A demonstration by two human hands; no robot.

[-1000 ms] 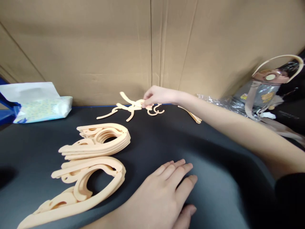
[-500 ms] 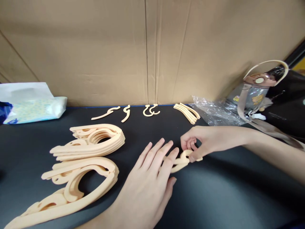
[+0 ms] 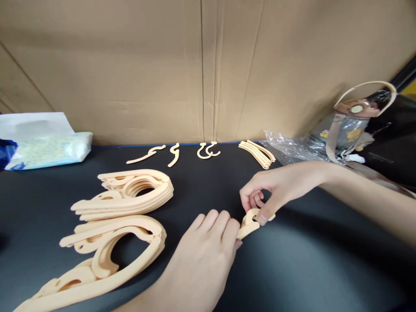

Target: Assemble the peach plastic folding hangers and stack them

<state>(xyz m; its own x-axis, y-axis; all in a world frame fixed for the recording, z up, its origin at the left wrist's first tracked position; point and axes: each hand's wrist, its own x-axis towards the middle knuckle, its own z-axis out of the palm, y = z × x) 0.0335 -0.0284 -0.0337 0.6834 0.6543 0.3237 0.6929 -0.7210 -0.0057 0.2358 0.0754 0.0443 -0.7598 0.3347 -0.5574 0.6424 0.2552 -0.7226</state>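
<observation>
A small beige plastic hanger part point(image 3: 249, 225) lies low over the black table in front of me. My left hand point(image 3: 208, 247) has its fingers curled round the left end of this part, which is hidden beneath them. Thumb and fingers of my right hand point(image 3: 273, 188) pinch the part's right end. To the left, two stacks of folded beige hangers rest on the table, an upper stack point(image 3: 156, 197) and a lower, larger-looking one point(image 3: 130, 268).
Along the back lie loose curved pieces point(image 3: 151, 152), hook pieces point(image 3: 204, 155) and a bundle of strips point(image 3: 256, 154). Cardboard point(image 3: 130, 78) stands behind. A tissue pack point(image 3: 48, 147) is at left; clear plastic point(image 3: 289, 147) and a bottle point(image 3: 351, 125) are at right.
My left hand's fingers, stretched out before, have curled round the part's left end. My right hand has shifted slightly left and keeps its pinch.
</observation>
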